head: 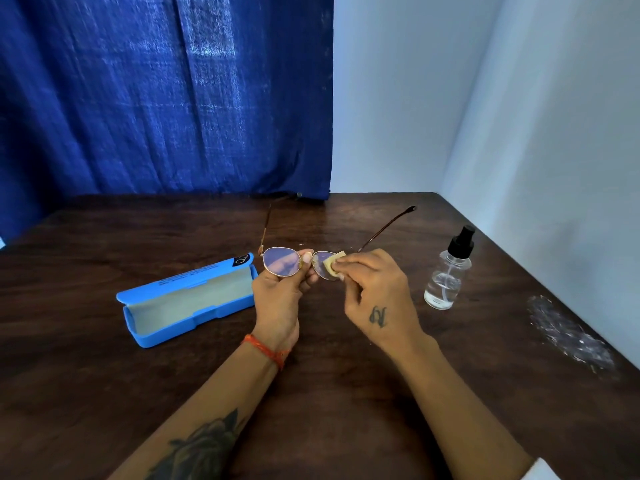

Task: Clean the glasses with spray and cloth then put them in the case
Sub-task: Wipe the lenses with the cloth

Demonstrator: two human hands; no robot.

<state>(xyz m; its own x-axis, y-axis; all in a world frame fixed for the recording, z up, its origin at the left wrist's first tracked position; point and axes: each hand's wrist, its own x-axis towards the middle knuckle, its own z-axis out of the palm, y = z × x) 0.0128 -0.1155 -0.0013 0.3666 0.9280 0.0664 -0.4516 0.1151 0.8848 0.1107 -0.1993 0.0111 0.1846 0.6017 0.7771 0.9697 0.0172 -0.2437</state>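
Observation:
Thin gold-rimmed glasses [281, 260] are held above the table with both temples unfolded and pointing away from me. My left hand [280, 299] pinches them at the bridge between thumb and fingers. A small pale yellow cloth [331, 262] is pressed on the right lens by my right hand [375, 292]. The blue glasses case [187, 299] lies open on the table to the left, its grey lining showing. A clear spray bottle [448, 271] with a black nozzle stands upright to the right of my hands.
The dark wooden table [104, 375] meets a blue curtain [166, 98] at the back and a pale wall [554, 168] on the right. A crumpled clear plastic wrapper [568, 332] lies near the right edge.

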